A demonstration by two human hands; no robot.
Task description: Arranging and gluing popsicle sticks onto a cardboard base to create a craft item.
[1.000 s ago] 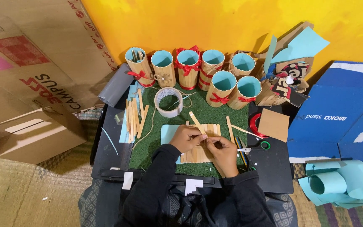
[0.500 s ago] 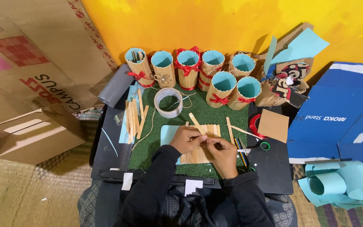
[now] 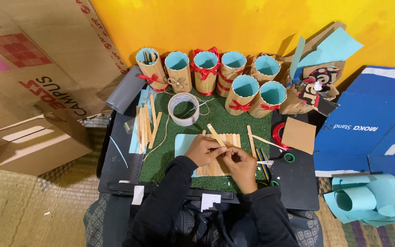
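Between the two hands, over the middle of the green mat (image 3: pixel 170 158), a thin wooden stick (image 3: pixel 216 135) slants up and away; it looks light, stiff and easy to snap, best pinched near one end. Left hand (image 3: pixel 203 151) and right hand (image 3: pixel 239 163) are both closed on its lower end, fingertips nearly touching, above a row of sticks (image 3: pixel 220 155) laid flat beside pale blue paper (image 3: pixel 183 144).

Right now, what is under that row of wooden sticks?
A light blue paper sheet lies under the row of wooden sticks, on the green mat. Both hands cover the rest.
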